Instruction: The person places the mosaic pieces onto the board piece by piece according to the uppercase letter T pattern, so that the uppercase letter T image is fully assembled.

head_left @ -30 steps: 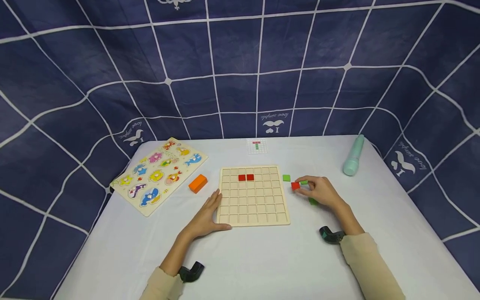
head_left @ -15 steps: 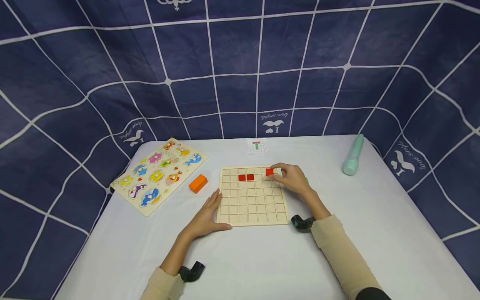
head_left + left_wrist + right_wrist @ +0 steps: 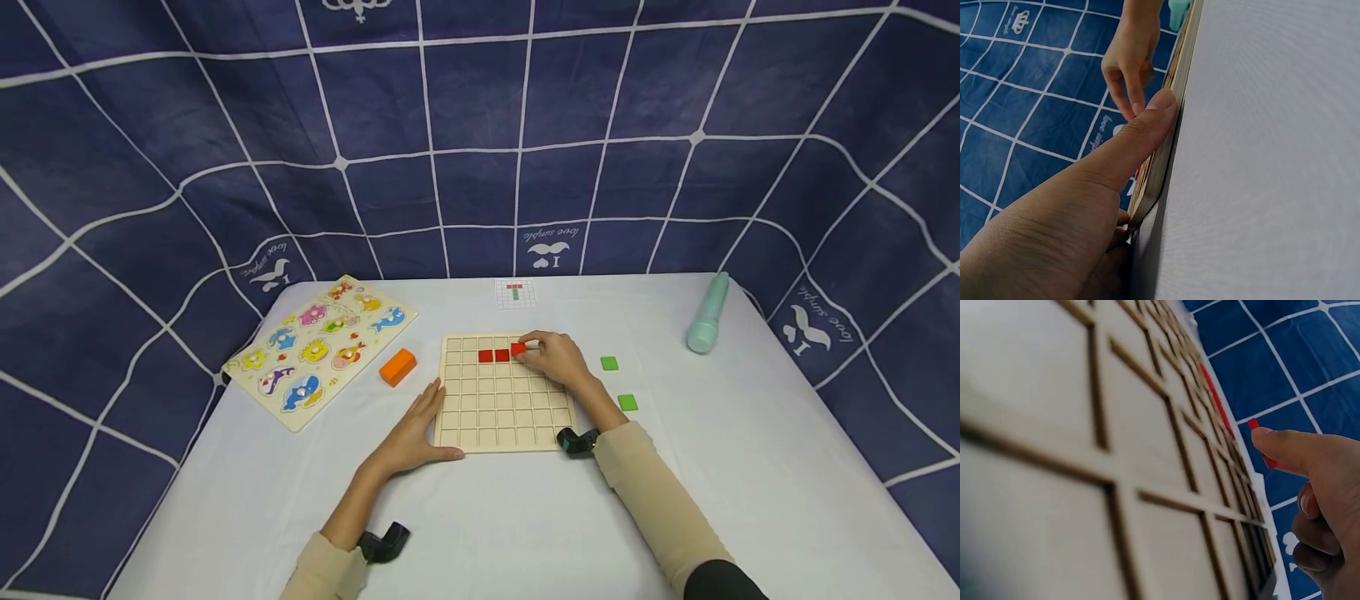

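Note:
A square wooden grid board [image 3: 495, 408] lies on the table, with two red tiles [image 3: 493, 356] side by side in its second row from the back. My right hand [image 3: 558, 360] pinches a third red tile [image 3: 518, 349] between thumb and fingertips, just right of those two. In the right wrist view, this red tile [image 3: 1262, 444] looks raised off the board. My left hand [image 3: 408, 437] rests at the board's near left corner, fingers stretched along the left edge and thumb at the front edge. The left wrist view shows the thumb [image 3: 1138, 134] against the board's side.
Two green tiles [image 3: 609, 363] [image 3: 627, 402] lie right of the board. Behind it is a small printed pattern card [image 3: 516, 294]. An orange block [image 3: 397, 367] and a sea-animal puzzle board [image 3: 315, 354] are at the left. A mint-green flashlight-shaped object [image 3: 707, 315] lies far right.
My right hand has carried the red tile leftward from beside the board to next to the two placed red tiles. My left hand has stayed at the board's corner.

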The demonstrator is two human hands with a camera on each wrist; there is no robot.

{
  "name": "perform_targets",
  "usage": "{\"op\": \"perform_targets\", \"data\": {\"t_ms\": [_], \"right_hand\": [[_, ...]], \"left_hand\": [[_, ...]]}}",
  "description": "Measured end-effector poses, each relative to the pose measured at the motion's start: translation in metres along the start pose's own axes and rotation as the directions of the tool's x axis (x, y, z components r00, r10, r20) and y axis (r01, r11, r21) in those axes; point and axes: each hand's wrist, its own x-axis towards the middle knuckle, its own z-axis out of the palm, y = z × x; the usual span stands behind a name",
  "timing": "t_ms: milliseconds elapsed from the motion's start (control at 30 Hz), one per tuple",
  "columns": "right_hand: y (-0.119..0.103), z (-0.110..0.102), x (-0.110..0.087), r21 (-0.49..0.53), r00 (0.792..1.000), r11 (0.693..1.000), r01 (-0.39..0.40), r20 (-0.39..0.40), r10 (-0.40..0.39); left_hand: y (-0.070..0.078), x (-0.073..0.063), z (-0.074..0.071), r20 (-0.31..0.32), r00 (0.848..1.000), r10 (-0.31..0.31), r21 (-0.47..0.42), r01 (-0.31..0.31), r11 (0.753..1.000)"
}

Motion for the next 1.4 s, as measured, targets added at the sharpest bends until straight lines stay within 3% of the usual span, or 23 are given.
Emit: {"op": "perform_targets", "data": {"t_ms": [400, 800, 1100, 1400], "right_hand": [[0.007, 0.008, -0.001, -0.036, 0.999, 0.999, -0.028, 0.036, 0.029], [0.009, 0.006, -0.002, -0.019, 1.000, 1.000, 0.014, 0.028, -0.013], [0.020, -0.016, -0.020, -0.005, 0.999, 1.000, 0.027, -0.019, -0.027], [0.055, -0.041, -0.042, -0.056, 0.994, 0.994, -0.092, -0.072, 0.088]], "left_hand": [[-0.001, -0.001, 0.001, 0.004, 1.000, -0.005, -0.001, 0.005, 1.000], [0.000, -0.001, 0.000, 0.003, 1.000, -0.007, 0.004, 0.007, 1.000], [0.000, -0.001, 0.001, -0.001, 1.000, -0.009, 0.007, 0.009, 1.000], [-0.001, 0.000, 0.001, -0.003, 1.000, 0.004, 0.018, -0.003, 1.000]]}}
